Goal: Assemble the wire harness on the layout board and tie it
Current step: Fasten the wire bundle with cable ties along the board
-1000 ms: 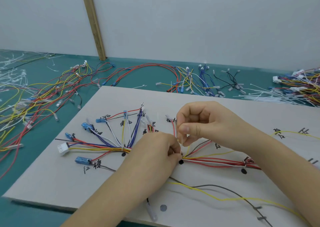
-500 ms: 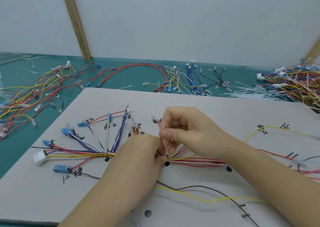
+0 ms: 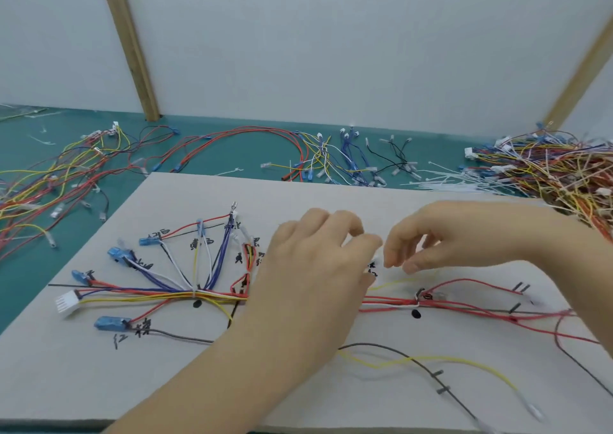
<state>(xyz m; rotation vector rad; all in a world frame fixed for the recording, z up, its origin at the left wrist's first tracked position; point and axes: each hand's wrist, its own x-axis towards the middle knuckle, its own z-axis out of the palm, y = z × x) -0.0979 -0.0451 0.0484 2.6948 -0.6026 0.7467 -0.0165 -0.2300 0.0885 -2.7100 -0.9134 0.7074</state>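
Wires of the harness [image 3: 219, 296] lie along the layout board [image 3: 66, 377], their trunk running left to right across its middle, parallel to the near edge, with branches fanning toward the far left corner so each blue terminal [image 3: 111, 323] meets its handwritten label. A white tie [image 3: 194, 292] already cinches the fan's root. The left hand [image 3: 311, 287] rests over the trunk, fingers curled; whether it pinches anything I cannot tell. The right hand [image 3: 441, 234] hovers just beside it, fingers loosely curled, apparently holding nothing. Spare cable ties [image 3: 457, 183] wait beyond the far edge.
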